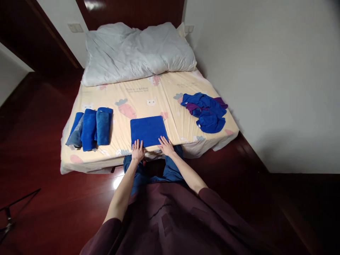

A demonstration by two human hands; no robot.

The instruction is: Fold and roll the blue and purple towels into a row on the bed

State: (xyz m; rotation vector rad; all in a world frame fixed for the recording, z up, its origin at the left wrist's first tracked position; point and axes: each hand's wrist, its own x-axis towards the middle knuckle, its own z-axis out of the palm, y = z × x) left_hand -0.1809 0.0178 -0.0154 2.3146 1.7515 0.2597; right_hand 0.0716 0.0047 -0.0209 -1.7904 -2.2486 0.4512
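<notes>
1. Hands: the left hand (138, 151) and right hand (166, 146) are apart, both palm down. The left hand's fingers press on the near left corner of the blue cloth (148, 130); the right hand's lie on its near right corner. Neither hand is clamped on anything.
2. Blue cloth: flat, roughly rectangular, at the near edge of the bed (156, 92), about mid-width. A small pale tag shows at its far right corner.
3. Left of it, well apart: a group of rolled or folded cloths (89, 129), blue and grey-blue, side by side, long axes running near to far. The leftmost ones overlap; exact count cannot be told.
4. Right of it, well apart and slightly farther back: a loose heap (211, 111) of blue and purple cloths, crumpled and overlapping.
5. Patterned sheet shows between the blue cloth and both groups; neither touches it.
6. Far end: a bulky white quilt (138, 53) spans most of the bed's width, in front of a dark headboard (127, 12).
7. Near side: legs in blue trousers (172, 168) at the bed edge, below the hands.
8. Surroundings: pale wall (265, 78) at right; dark red floor (39, 141) at left, with a thin black stand (8, 214), partly out of view, at near left.
</notes>
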